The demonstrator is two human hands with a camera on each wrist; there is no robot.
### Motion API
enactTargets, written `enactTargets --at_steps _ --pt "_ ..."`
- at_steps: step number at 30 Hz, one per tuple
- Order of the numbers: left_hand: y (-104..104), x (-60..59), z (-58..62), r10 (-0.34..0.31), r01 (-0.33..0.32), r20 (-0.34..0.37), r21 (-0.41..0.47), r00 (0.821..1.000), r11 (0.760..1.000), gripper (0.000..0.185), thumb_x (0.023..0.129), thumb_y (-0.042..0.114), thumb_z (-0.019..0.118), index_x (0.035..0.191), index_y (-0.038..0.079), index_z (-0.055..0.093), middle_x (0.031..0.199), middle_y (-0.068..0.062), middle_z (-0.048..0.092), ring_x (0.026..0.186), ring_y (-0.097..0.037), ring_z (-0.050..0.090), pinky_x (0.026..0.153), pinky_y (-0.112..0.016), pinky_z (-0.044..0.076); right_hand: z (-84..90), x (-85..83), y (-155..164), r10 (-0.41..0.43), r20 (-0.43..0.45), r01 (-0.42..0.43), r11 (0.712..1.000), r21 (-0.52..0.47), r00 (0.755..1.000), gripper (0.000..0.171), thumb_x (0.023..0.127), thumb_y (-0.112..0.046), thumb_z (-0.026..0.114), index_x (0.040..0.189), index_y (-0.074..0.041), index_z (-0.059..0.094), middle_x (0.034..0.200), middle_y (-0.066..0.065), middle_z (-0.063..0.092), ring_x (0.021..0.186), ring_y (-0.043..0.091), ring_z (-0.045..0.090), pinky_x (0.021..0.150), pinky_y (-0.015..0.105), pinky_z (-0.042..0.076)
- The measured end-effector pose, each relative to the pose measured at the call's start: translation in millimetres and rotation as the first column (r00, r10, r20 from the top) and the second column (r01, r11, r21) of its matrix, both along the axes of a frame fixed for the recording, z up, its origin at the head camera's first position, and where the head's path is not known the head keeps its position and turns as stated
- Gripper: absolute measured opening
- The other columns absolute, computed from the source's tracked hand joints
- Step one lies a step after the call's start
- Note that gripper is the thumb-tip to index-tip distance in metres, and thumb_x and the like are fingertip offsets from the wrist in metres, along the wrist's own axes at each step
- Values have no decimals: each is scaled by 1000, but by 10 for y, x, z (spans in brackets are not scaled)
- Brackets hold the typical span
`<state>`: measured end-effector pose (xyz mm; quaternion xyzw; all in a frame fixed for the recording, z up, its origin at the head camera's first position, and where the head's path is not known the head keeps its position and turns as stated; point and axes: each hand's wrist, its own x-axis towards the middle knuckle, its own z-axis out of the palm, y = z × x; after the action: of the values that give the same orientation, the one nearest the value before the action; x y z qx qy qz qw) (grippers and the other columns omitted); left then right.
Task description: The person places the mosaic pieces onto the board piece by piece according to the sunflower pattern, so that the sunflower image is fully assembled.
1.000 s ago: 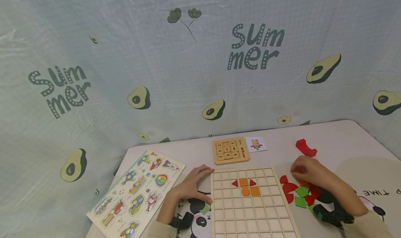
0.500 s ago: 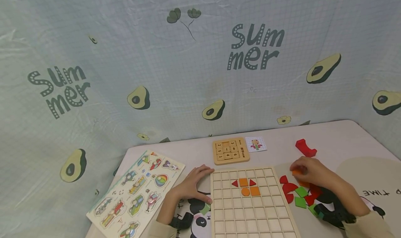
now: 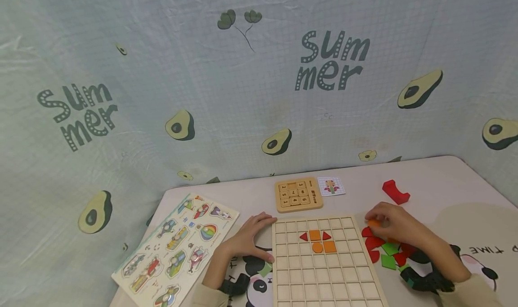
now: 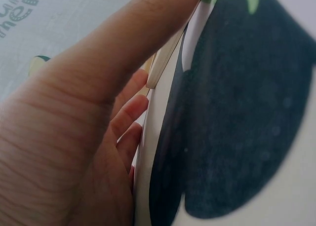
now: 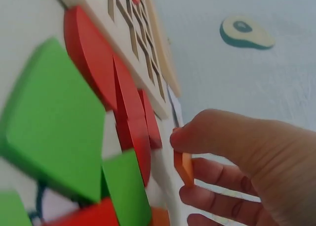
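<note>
pale tabletop [image 3: 429, 176], wooden grid board [image 3: 323, 271], avocado-print "summer" backdrop [image 3: 202, 95]

Avocado-print "Summer" cloth backdrop [image 3: 226, 100], pale, perhaps plastic-topped table [image 3: 429, 176]

head view high; wrist views close

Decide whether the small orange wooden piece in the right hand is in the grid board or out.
Out: the right hand pinches the small orange wooden piece beside the wooden grid board.
</note>
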<state>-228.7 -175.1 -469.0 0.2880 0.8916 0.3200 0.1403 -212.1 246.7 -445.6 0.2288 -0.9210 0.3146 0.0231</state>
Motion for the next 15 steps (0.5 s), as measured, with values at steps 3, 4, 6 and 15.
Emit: enactTargets --at_steps 3,4,6,15 --pt "-8 5 0 3 -3 -2 -1 1000 1000 94 61 40 85 141 26 38 147 -1 31 139 -25 22 110 -56 23 14 18 -82 -7 1 7 1000 12 1000 24 72 -8 75 94 -10 68 89 -6 60 76 2 47 63 17 50" --pt "-10 8 0 5 -5 -1 -2 1000 1000 94 61 40 85 141 26 38 147 -1 31 139 -25 22 110 -56 23 17 23 -108 -1 -6 1 1000 15 1000 23 72 -8 75 94 -11 68 90 -6 60 77 2 47 63 17 50" --pt "-14 11 2 7 -7 1 -4 1000 1000 94 61 40 85 141 26 38 147 -1 31 139 -26 21 111 -57 22 18 31 -161 16 -15 -16 1000 15 1000 22 73 -8 74 93 -12 69 90 -6 60 77 2 48 63 17 50" --pt "-5 10 0 15 -15 13 -17 1000 1000 93 62 42 84 141 29 38 149 0 30 141 -26 19 111 -56 22 26 78 -406 144 -15 -143 987 70 989 19 77 -16 74 95 -15 69 93 -7 58 79 3 49 69 20 52"
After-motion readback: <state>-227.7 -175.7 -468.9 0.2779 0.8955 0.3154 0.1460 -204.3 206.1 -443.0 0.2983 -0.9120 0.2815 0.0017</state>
